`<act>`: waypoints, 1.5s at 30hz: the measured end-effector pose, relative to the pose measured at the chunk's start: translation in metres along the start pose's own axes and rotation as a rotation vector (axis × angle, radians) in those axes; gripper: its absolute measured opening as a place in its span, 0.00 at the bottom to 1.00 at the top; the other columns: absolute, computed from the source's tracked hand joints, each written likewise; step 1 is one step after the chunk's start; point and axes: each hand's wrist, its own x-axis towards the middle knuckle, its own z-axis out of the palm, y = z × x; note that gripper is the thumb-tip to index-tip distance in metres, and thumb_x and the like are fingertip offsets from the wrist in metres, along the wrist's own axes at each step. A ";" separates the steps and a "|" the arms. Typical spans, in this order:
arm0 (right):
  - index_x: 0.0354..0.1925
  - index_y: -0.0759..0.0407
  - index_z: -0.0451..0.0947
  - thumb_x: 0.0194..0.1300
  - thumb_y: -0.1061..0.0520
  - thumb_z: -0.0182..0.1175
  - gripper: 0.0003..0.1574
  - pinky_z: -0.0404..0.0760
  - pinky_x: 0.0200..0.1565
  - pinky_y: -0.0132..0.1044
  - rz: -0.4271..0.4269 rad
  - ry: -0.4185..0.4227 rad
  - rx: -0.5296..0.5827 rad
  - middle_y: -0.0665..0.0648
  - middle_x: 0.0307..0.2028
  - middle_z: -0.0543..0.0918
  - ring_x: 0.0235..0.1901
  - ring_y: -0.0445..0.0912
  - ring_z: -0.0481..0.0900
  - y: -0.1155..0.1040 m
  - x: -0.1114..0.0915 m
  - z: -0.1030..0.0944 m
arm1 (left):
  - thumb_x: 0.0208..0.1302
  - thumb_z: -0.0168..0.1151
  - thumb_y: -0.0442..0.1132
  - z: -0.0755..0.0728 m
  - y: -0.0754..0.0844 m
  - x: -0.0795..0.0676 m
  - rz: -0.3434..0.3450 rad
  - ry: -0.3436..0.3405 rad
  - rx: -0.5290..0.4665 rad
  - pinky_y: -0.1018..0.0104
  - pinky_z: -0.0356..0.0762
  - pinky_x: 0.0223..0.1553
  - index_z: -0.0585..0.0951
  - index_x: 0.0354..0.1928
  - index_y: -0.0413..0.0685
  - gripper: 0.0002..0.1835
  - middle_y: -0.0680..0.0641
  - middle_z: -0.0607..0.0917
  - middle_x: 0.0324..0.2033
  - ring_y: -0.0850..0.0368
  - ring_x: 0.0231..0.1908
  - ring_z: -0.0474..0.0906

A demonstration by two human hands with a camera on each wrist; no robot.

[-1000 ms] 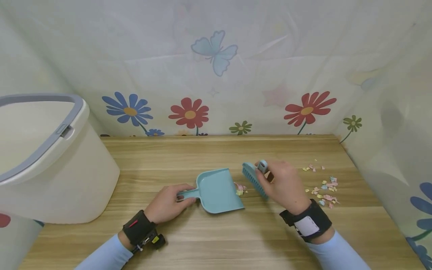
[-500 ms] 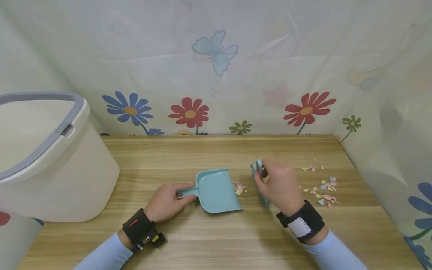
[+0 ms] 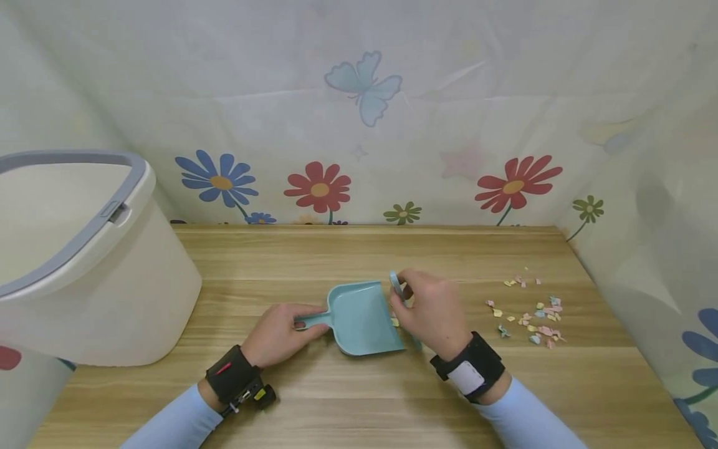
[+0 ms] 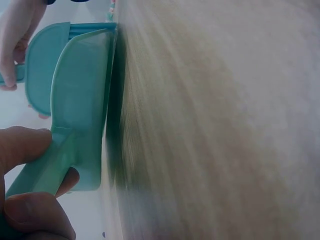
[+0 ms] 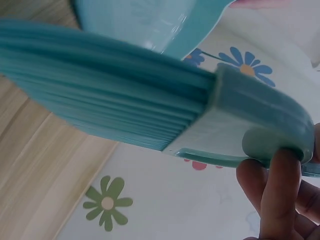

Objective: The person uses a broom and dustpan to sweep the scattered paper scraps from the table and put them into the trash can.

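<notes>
My left hand (image 3: pixel 280 337) grips the handle of a light blue dustpan (image 3: pixel 361 321), which lies on the wooden table with its mouth facing right. A matching brush (image 5: pixel 110 85) is in my right hand (image 3: pixel 432 312), fingers around its handle, right at the dustpan's front edge. In the right wrist view its bristles point toward the pan. A few pastel scraps (image 3: pixel 395 322) peek out between brush and pan; the hand and brush hide the others. The pan's visible floor carries no scraps. From the left wrist, the brush head (image 4: pixel 40 70) shows just behind the pan.
Several more pastel scraps (image 3: pixel 541 324) are scattered on the table's right side. A large white bin (image 3: pixel 129 280) with a grey rim stands at the left. A flower-printed sheet (image 3: pixel 258 118) walls in the table (image 3: pixel 314 399) at the back and sides.
My right hand has swept left with the brush, up to the dustpan's mouth. Scraps on the right that the hand covered now show. The left hand and dustpan have stayed nearly still.
</notes>
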 end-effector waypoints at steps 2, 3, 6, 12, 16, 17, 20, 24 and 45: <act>0.35 0.60 0.84 0.58 0.60 0.72 0.07 0.70 0.20 0.28 -0.002 0.001 0.016 0.54 0.24 0.87 0.21 0.43 0.84 -0.004 0.001 0.003 | 0.66 0.71 0.55 0.000 0.000 0.000 0.007 0.000 -0.005 0.68 0.80 0.46 0.89 0.56 0.55 0.21 0.55 0.90 0.53 0.67 0.47 0.83; 0.35 0.60 0.84 0.59 0.60 0.72 0.07 0.71 0.21 0.28 0.000 -0.002 0.025 0.54 0.24 0.87 0.21 0.43 0.84 -0.006 0.002 0.003 | 0.66 0.71 0.55 0.000 0.000 0.000 0.011 -0.001 -0.005 0.69 0.80 0.46 0.89 0.56 0.55 0.21 0.55 0.90 0.53 0.67 0.47 0.83; 0.36 0.60 0.84 0.59 0.59 0.72 0.07 0.72 0.21 0.28 0.007 -0.015 0.050 0.53 0.24 0.87 0.22 0.43 0.84 -0.011 0.004 0.005 | 0.66 0.71 0.55 0.001 0.000 0.001 0.020 -0.004 -0.013 0.68 0.81 0.46 0.88 0.56 0.55 0.21 0.54 0.89 0.53 0.66 0.48 0.83; 0.35 0.58 0.83 0.61 0.60 0.70 0.05 0.73 0.21 0.26 0.031 -0.033 0.090 0.52 0.24 0.86 0.21 0.41 0.82 -0.018 0.009 0.004 | 0.67 0.71 0.54 0.001 0.000 0.001 0.023 -0.002 -0.009 0.64 0.82 0.49 0.88 0.57 0.55 0.21 0.53 0.89 0.53 0.64 0.51 0.84; 0.32 0.58 0.81 0.62 0.61 0.70 0.05 0.72 0.21 0.25 0.038 -0.015 0.120 0.52 0.23 0.85 0.18 0.39 0.79 -0.020 0.012 0.000 | 0.67 0.71 0.54 0.001 0.001 0.001 0.019 -0.007 -0.007 0.65 0.82 0.48 0.88 0.57 0.54 0.21 0.53 0.89 0.54 0.64 0.50 0.84; 0.32 0.58 0.81 0.62 0.61 0.70 0.06 0.73 0.21 0.25 0.036 -0.007 0.131 0.52 0.23 0.85 0.18 0.40 0.79 -0.019 0.012 -0.002 | 0.67 0.71 0.54 0.000 0.001 0.001 0.018 -0.008 -0.008 0.65 0.82 0.48 0.88 0.57 0.54 0.21 0.53 0.89 0.53 0.65 0.49 0.84; 0.32 0.59 0.80 0.61 0.62 0.70 0.06 0.74 0.21 0.26 0.032 0.026 0.158 0.53 0.23 0.85 0.18 0.42 0.80 -0.016 0.013 -0.005 | 0.66 0.71 0.54 0.000 0.001 0.001 0.012 -0.009 -0.010 0.66 0.81 0.48 0.88 0.57 0.54 0.21 0.54 0.89 0.53 0.66 0.48 0.83; 0.33 0.59 0.80 0.61 0.63 0.70 0.06 0.74 0.20 0.27 0.039 0.055 0.165 0.55 0.24 0.86 0.19 0.42 0.81 -0.009 0.013 -0.009 | 0.66 0.71 0.55 0.001 0.000 0.000 0.004 -0.007 -0.010 0.68 0.80 0.46 0.88 0.56 0.54 0.21 0.54 0.89 0.53 0.67 0.44 0.82; 0.29 0.57 0.79 0.61 0.60 0.71 0.09 0.68 0.19 0.25 0.072 -0.030 0.038 0.53 0.21 0.85 0.16 0.37 0.74 0.008 0.001 -0.009 | 0.66 0.71 0.54 -0.001 0.000 0.000 -0.005 -0.016 -0.006 0.70 0.76 0.43 0.88 0.57 0.55 0.21 0.54 0.89 0.54 0.65 0.41 0.80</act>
